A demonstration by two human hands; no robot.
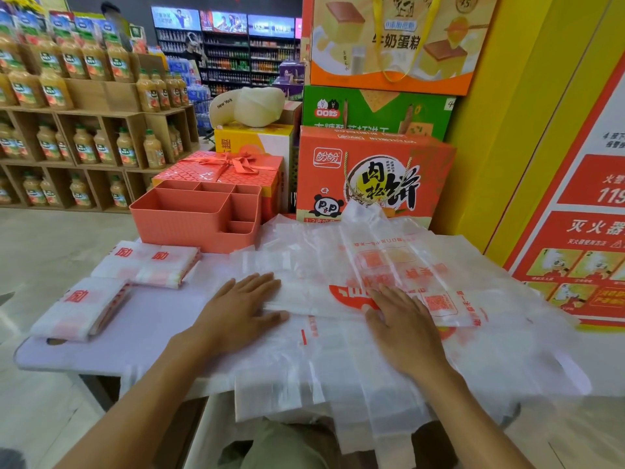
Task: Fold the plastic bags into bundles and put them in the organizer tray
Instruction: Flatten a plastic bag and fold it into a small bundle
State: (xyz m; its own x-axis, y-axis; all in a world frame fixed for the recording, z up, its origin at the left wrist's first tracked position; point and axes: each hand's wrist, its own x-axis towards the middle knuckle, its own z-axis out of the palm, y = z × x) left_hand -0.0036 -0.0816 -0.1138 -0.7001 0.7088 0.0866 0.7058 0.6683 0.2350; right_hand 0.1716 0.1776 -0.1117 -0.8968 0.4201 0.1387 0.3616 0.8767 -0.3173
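A heap of translucent white plastic bags with red print covers the right half of the small table. On top lies one bag folded into a long strip. My left hand presses flat on the strip's left end. My right hand lies flat on its middle, fingers straight. Two folded bundles sit at the left: one farther back, one near the table's left edge. The coral organizer tray with several compartments stands at the back of the table, nothing visible inside.
The pale table ends close at the left and front, with bags hanging over the front edge. Behind the tray stand a red gift box and stacked snack cartons. A yellow wall with a poster is at the right. Juice shelves fill the left background.
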